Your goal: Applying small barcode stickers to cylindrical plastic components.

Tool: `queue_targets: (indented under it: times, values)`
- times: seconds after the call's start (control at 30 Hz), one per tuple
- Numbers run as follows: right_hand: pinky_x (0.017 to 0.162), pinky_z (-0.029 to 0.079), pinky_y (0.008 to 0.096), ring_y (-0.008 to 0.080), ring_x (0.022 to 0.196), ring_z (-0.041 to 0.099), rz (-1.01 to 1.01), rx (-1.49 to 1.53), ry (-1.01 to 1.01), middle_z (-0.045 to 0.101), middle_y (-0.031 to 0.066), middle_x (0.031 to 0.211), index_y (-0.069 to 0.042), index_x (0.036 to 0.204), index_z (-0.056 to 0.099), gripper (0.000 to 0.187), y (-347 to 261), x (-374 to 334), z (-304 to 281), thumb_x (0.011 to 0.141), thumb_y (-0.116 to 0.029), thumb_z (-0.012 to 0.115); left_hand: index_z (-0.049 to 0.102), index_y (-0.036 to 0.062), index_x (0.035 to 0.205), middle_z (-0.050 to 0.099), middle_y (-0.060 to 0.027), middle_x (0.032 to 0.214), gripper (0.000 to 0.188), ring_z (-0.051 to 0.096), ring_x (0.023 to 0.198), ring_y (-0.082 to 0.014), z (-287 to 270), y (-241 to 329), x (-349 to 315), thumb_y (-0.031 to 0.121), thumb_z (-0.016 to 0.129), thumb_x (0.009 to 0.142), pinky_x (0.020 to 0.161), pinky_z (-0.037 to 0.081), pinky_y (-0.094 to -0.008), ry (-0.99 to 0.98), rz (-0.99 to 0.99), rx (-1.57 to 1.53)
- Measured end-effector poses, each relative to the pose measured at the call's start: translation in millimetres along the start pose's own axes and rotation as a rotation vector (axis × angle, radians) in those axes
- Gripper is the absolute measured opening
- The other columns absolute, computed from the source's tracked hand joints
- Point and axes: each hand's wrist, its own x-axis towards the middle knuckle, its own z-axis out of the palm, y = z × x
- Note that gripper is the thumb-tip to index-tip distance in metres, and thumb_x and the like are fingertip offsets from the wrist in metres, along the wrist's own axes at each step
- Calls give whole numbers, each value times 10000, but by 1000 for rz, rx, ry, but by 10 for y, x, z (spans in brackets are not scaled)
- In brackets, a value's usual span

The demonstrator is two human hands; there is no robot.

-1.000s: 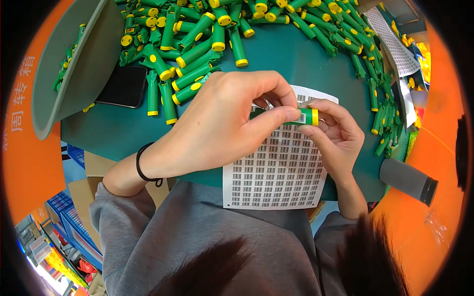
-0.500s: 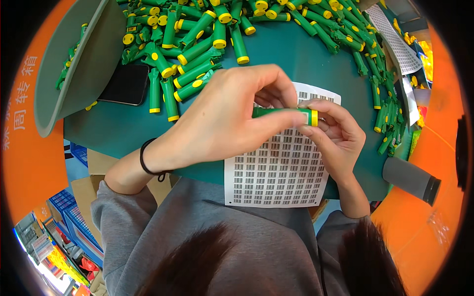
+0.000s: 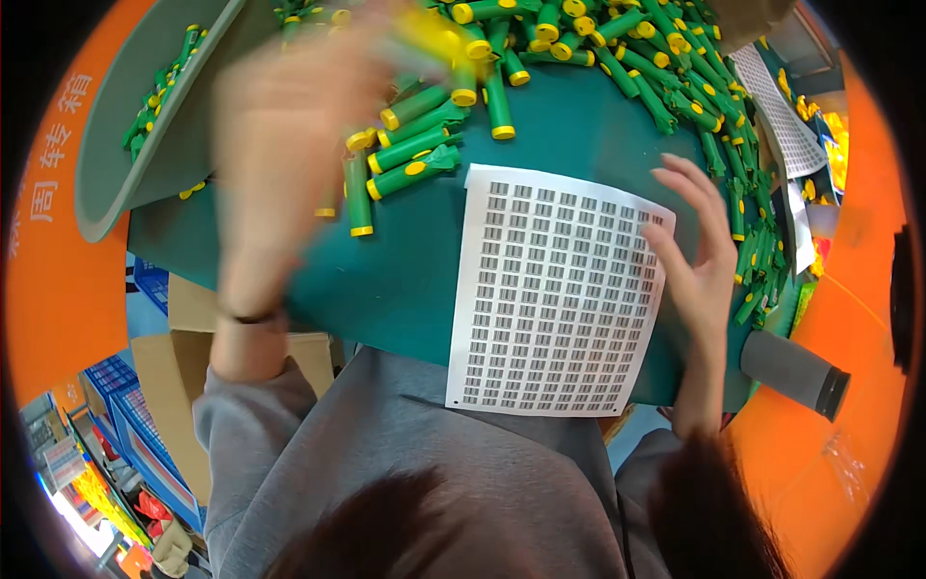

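Note:
Motion smears my left hand, raised over the left part of the tube pile. At its fingertips is a blurred green tube with a yellow end, which appears to be in its grip. My right hand is open and empty, its fingers apart, with the thumb tip over the right edge of a white label sheet. Rows of small dark printed labels cover the sheet, which lies at the table's near edge. Several sharply seen green tubes with yellow caps lie just right of my left hand.
More green tubes are heaped along the far and right sides of the green table. A grey-green bin holding tubes stands at left. At right are a dark grey cylinder and another label sheet. An open cardboard box sits below left.
My hands have parted from the tube they held together over the sheet. The left has swung up and left to the pile; the right has opened and moved slightly right.

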Motion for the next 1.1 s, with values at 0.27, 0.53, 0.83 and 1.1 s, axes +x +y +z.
queue_targets:
  times: [0.27,0.53,0.83,1.1]
  values:
    - [825,481,249,113,979,606,379,256,-150,606,93,1196,-36,1350,535,589,354,-47,-97,808,-35,767,692,49,1185,705,-127,1127,342,661,1021,-270,-57,123,74,234,729,900,847,522,-349,94,-37,116]
    - [811,520,234,113,921,647,450,625,-56,656,84,1070,-43,1422,430,601,401,-292,-83,883,32,687,557,47,1309,713,-110,883,498,691,760,-236,308,674,-308,207,758,883,684,543,-302,-462,-522,41]
    - [800,554,253,128,947,676,371,837,27,682,105,1121,24,1259,603,371,385,-323,20,897,36,683,641,-1,1222,730,-79,1055,354,679,965,-128,545,760,-621,28,739,884,838,556,-278,-135,-650,-955]
    - [718,537,210,103,790,689,311,692,174,743,90,903,39,1080,710,255,36,-431,-50,828,64,739,719,6,1175,754,-76,1043,327,680,908,-94,101,761,-553,99,774,866,820,557,-266,-187,-550,-815]
